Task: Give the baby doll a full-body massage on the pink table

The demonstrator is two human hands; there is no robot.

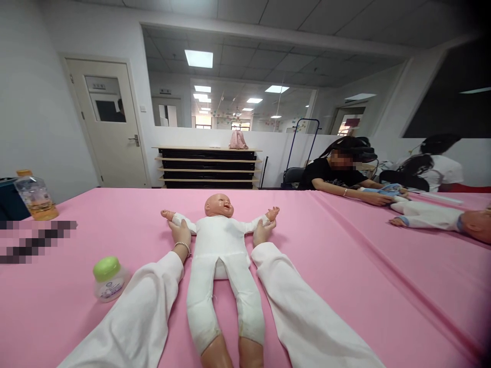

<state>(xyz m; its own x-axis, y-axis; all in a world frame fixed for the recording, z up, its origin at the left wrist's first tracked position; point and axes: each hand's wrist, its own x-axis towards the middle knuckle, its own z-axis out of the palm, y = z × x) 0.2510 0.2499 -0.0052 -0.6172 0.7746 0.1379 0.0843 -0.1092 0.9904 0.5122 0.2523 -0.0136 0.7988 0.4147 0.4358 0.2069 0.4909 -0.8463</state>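
On its back on the pink table cover (pixel 322 286) lies a baby doll (pixel 221 240) with a white cloth body, its head away from me and its arms spread wide. My left hand (pixel 181 233) is closed round the doll's arm on the left side, near the wrist. On the other side my right hand (pixel 263 232) grips the other arm in the same way, close to the doll's hand. Both of my sleeves are white, and a beaded bracelet circles my left wrist. The doll's feet run out of the bottom of the view.
A green-lidded jar (pixel 110 278) stands left of my left forearm. Farther left is a bottle (pixel 36 195) of amber liquid. Across the table at right, a person in black (pixel 332 171) handles blue cloth beside another doll (pixel 433 213). Shelves (pixel 209 167) stand behind the table.
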